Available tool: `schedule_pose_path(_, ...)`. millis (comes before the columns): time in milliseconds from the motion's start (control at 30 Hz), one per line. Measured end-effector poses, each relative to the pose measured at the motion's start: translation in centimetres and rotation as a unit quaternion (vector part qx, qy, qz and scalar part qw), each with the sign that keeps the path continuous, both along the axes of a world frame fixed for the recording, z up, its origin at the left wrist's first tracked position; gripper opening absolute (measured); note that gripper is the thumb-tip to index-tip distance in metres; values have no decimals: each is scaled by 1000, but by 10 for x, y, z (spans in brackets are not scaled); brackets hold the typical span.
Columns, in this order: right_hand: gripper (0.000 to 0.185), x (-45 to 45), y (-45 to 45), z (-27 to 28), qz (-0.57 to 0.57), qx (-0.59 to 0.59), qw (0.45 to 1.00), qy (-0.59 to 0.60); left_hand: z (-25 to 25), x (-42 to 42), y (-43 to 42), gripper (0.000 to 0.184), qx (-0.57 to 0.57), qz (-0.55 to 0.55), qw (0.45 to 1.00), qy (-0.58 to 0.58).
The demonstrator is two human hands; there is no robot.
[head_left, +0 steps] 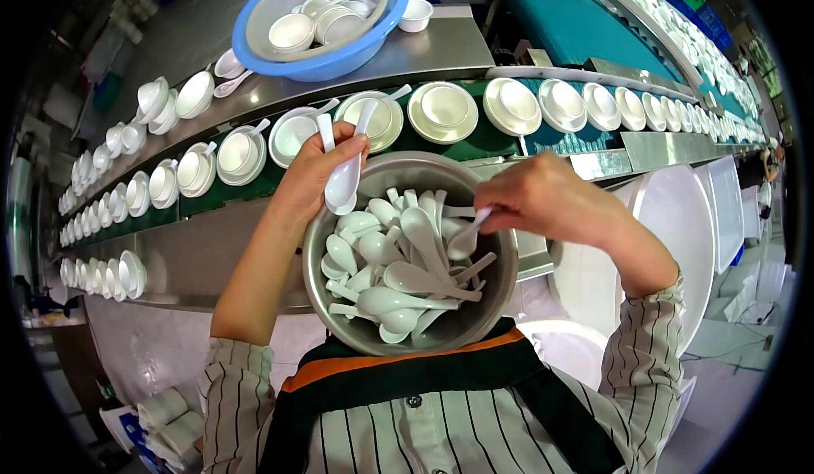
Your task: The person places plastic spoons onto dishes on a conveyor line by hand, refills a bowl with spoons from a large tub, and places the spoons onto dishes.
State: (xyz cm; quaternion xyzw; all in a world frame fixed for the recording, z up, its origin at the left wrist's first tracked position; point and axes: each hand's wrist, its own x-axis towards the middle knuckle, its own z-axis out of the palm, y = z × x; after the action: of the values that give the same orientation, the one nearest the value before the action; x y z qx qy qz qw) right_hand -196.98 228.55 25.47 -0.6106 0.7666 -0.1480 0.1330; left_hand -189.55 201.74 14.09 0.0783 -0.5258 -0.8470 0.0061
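My left hand (312, 173) is closed on white spoons (342, 181), held over the left rim of a round metal basin (315, 283). At least two handles stick up from its fingers. My right hand (547, 198) pinches another white spoon (463, 243) by its handle, above the right side of the basin. A loose heap of white spoons (398, 281) fills much of the basin, which sits against my apron. Just beyond my left hand, a bowl on a saucer (373, 118) has a spoon leaning in it.
A green conveyor belt (475, 140) carries a long row of bowls on saucers; several on the left hold spoons. Behind it, a blue tub (254, 60) of dishes stands on a steel ledge (458, 46). Large white tubs (670, 228) are at the right.
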Motion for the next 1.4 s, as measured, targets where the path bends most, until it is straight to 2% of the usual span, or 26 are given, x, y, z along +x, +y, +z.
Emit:
schedule_pose_path(67,16,-5,-2,16,-17,11,1000,5,1,-3,1,12,-24,-12,1000,-4)
schedule_pose_path(100,14,-7,-5,9,7,48,999,12,2,-5,4,14,-30,-12,999,-6)
schedule_pose_path(200,11,-12,-14,1,28,63,997,34,5,-7,6,18,-53,-13,999,1)
schedule_pose_path(233,11,-18,-14,1,20,-1,999,30,4,-5,6,19,-57,-10,998,4)
schedule_pose_path(333,10,-49,-21,27,-115,-109,987,24,4,-1,6,22,-33,6,999,13)
schedule_pose_path(367,9,-70,-25,23,-139,-142,976,87,5,-1,7,25,-43,7,999,11)
schedule_pose_path(467,11,-142,-36,-19,-151,-180,949,210,10,-2,10,27,-78,-13,997,2)
schedule_pose_path(600,11,-185,-40,-99,-132,-119,966,190,13,-4,5,28,-99,-47,994,-7)
schedule_pose_path(700,20,-186,-25,-117,-135,-59,982,117,38,-11,5,28,-173,-78,982,-23)
schedule_pose_path(800,28,-162,-26,-91,-168,-180,968,43,55,-29,13,26,-217,-90,972,16)
schedule_pose_path(833,37,-157,-32,-80,-213,-182,953,-116,57,-40,18,26,-252,-99,963,16)
schedule_pose_path(867,39,-136,-39,-53,-197,-199,920,-276,59,-51,25,25,-287,-112,951,16)
schedule_pose_path(933,34,-120,-41,-30,-140,-131,906,-376,68,-67,41,25,-335,-130,933,0)
schedule_pose_path(967,28,-122,-39,-29,-119,-94,920,-362,63,-77,49,24,-307,-128,942,36)
schedule_pose_path(1000,22,-124,-35,-27,-120,-97,924,-349,59,-83,53,24,-333,-136,931,59)
schedule_pose_path(1067,19,-142,-16,-20,-142,-131,923,-332,60,-91,54,28,-388,-139,911,24)
schedule_pose_path(1100,16,-154,-5,-14,-156,-169,917,-326,52,-98,51,30,-348,-109,931,25)
schedule_pose_path(1167,10,-185,14,-17,-213,-211,929,-219,38,-107,46,36,-287,-67,955,36)
schedule_pose_path(1200,8,-198,21,-23,-252,-214,930,-159,39,-107,49,33,-270,-73,960,24)
schedule_pose_path(1333,6,-239,38,-73,-281,-129,945,-111,51,-109,77,29,-224,-153,962,38)
schedule_pose_path(1400,15,-244,44,-97,-287,-73,950,-101,51,-116,86,28,-217,-174,959,48)
